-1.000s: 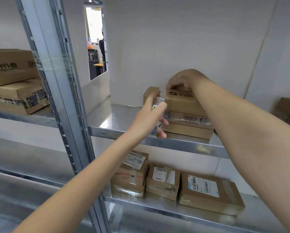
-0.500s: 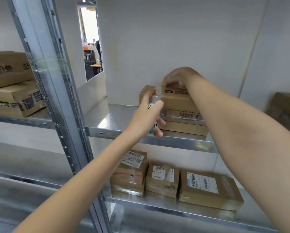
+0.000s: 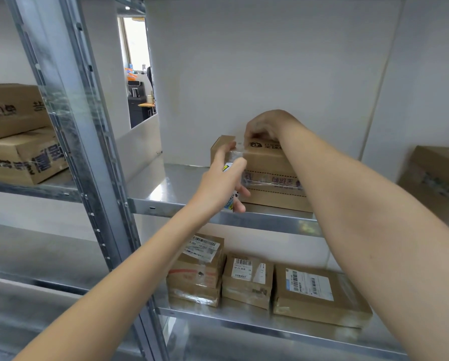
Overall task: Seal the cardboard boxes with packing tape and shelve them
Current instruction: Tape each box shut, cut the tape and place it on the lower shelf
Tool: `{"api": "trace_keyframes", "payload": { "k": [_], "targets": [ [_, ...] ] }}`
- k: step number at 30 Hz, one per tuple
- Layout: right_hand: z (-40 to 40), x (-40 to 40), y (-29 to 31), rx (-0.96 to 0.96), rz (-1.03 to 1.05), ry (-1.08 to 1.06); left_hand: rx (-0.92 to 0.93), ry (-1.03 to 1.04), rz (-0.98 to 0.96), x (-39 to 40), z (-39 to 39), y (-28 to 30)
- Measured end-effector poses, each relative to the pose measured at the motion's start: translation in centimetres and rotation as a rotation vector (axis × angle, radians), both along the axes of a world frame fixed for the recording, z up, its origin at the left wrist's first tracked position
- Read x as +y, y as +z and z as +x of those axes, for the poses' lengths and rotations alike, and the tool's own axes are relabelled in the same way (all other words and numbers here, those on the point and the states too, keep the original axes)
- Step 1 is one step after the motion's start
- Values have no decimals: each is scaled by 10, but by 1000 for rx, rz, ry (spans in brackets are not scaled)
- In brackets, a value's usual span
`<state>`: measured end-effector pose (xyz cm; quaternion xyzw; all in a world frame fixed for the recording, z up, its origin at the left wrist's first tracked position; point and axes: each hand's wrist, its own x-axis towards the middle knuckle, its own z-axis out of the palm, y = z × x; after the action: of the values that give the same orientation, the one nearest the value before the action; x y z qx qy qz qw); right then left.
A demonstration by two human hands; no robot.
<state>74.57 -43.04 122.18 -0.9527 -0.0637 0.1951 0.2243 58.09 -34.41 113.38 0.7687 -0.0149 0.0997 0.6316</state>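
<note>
Nothing moved: right hand [image 3: 265, 126] fingers pinch box [image 3: 270, 162] (top).

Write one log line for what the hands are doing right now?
left hand: holds tape roll | right hand: presses tape on box top | box: on upper shelf
</note>
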Motion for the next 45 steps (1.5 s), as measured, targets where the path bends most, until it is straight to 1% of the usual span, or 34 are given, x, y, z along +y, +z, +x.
{"api": "trace_keyframes", "payload": {
  "k": [2, 4, 9, 11, 12, 14, 15, 17, 18, 24, 27, 30, 32, 35, 40, 43, 45],
  "targets": [
    [0, -1, 1, 20, -14, 5, 7, 0, 18, 0, -1, 1],
    [-2, -1, 1, 2, -26, -9, 11, -1, 21, 0, -1, 2],
    [-7, 2, -6, -188, -116, 13, 11, 1, 16, 0, -3, 3],
    [-4, -1, -11, -255, -68, 14, 12, -10, 21, 1, -5, 4],
    [-3, -4, -13, -323, -8, 28, 12, -16, 23, 2, -5, 4],
    [-6, -11, -16, -480, 119, 140, 13, -23, 35, 4, -4, 4],
    [-10, -15, -18, -518, 149, 215, 15, -24, 38, 5, -4, 4],
    [-19, -21, -20, -506, 112, 327, 18, -21, 38, 6, -3, 2],
    [-22, -23, -20, -483, 74, 339, 16, -21, 38, 6, -3, 2],
    [-26, -18, -20, -416, -19, 227, 2, -32, 20, 8, 3, -2],
    [-36, -21, -20, -495, 4, 279, 1, -40, 25, 8, 3, -2],
    [-52, -30, -20, -473, 30, 346, -17, -36, 22, 9, 1, -1],
    [-62, -34, -23, -466, -5, 417, -20, -20, 39, 6, -1, 0],
    [-70, -34, -28, -512, -71, 519, -27, 8, 45, 2, -1, 0],
    [-93, -41, -30, -580, 4, 653, -26, -49, 47, 7, 2, 5],
    [-102, -46, -31, -658, -9, 744, -35, -72, 41, 8, -1, 6],
    [-105, -48, -32, -699, -28, 738, -41, -83, 35, 8, -5, 6]
  ]
}}
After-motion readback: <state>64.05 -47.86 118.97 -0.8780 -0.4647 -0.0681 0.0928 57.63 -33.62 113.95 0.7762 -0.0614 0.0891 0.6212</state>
